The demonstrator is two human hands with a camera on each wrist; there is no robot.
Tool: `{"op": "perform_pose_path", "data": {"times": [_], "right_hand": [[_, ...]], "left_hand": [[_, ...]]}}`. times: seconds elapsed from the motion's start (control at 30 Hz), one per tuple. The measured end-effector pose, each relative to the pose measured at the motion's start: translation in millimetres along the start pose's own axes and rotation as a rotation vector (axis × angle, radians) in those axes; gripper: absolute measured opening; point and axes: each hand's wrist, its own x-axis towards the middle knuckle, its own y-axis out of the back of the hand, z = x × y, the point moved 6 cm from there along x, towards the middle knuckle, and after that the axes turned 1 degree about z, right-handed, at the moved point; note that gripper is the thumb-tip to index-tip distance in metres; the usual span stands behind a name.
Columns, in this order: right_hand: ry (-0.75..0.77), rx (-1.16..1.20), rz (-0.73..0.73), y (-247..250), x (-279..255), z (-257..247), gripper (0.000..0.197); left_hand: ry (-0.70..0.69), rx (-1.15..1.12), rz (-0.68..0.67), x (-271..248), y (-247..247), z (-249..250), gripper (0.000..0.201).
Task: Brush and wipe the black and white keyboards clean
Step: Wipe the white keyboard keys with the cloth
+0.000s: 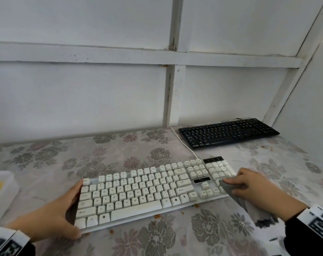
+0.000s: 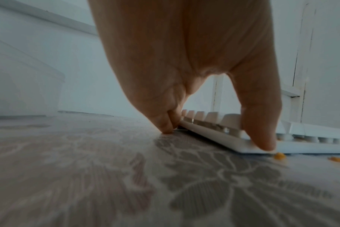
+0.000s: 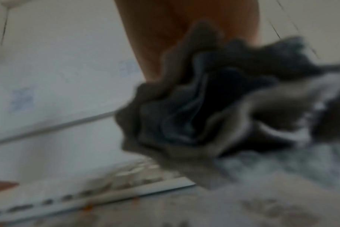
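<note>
White keyboard (image 1: 147, 191) lies on the floral-covered table (image 1: 120, 152), near edge. Left hand (image 1: 55, 213) grips its left end: thumb (image 2: 258, 122) on the front corner, fingers (image 2: 165, 121) behind the far edge, tips partly hidden. Right hand (image 1: 256, 187) holds a grey cloth (image 1: 230, 187) bunched in curled fingers, pressed on the number pad; keys beneath are covered. The right wrist view is heavily blurred; only the cloth (image 3: 213, 115) folds are legible there. Black keyboard (image 1: 229, 133) sits well apart at the rear right, against the wall. Orange crumbs (image 2: 279, 156) lie beside the white keyboard's front edge. A white container (image 1: 3, 187) is cut off at left; contents unclear.
</note>
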Motion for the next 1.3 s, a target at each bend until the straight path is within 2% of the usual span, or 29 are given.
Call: {"op": "perform_pose_path", "data": {"times": [0.2,0.3,0.4,0.47,0.53,0.63,0.7,0.8,0.93,1.03,1.17,1.23,1.3], "right_hand": [[-0.114,-0.169,0.037,12.9,-2.9,41.7,0.028],[-0.071,-0.127,0.062,26.0,-6.2,17.9,0.030],[0.128,0.056,0.036,29.8,-13.1,-61.9,0.031],[0.287,0.172,-0.010,22.3,-20.3,-120.8,0.023],[0.483,0.232,-0.036,8.8,-24.7,-170.0,0.027],[0.711,0.176,-0.078,-18.6,-19.4,-217.7,0.029],[0.778,0.085,-0.085,-33.6,-13.9,-233.7,0.029],[0.741,0.037,-0.101,-37.9,-9.6,-227.5,0.025],[0.647,0.057,-0.103,-33.6,-9.1,-179.7,0.026],[0.532,0.037,-0.094,-26.1,-7.9,-135.5,0.021],[0.331,-0.017,-0.082,-11.7,-8.6,-78.2,0.024],[0.231,-0.023,-0.109,-5.5,-10.8,-52.4,0.023],[0.148,-0.038,-0.146,0.1,-11.7,-28.1,0.038]], "left_hand": [[0.013,0.009,-0.013,-0.1,-0.8,0.5,0.163],[0.025,0.036,0.005,0.0,-1.4,-0.7,0.161],[0.052,0.047,0.020,0.3,-1.9,-3.1,0.149],[0.067,0.043,0.022,0.5,-1.9,-4.2,0.148],[0.076,0.051,0.018,0.6,-2.2,-4.8,0.148],[0.083,0.072,0.021,0.7,-1.4,-5.8,0.146],[0.084,0.077,0.028,0.7,-0.8,-5.6,0.146],[0.088,0.080,0.022,0.2,-1.1,-5.0,0.146],[0.084,0.085,0.028,0.8,-0.3,-5.2,0.147],[0.078,0.082,0.021,0.5,-0.2,-3.7,0.152],[0.059,0.070,-0.008,0.0,-0.8,-0.3,0.165],[0.058,0.079,0.002,0.0,-1.3,-1.1,0.159],[0.034,0.165,0.075,0.4,0.7,-3.6,0.138]]}}
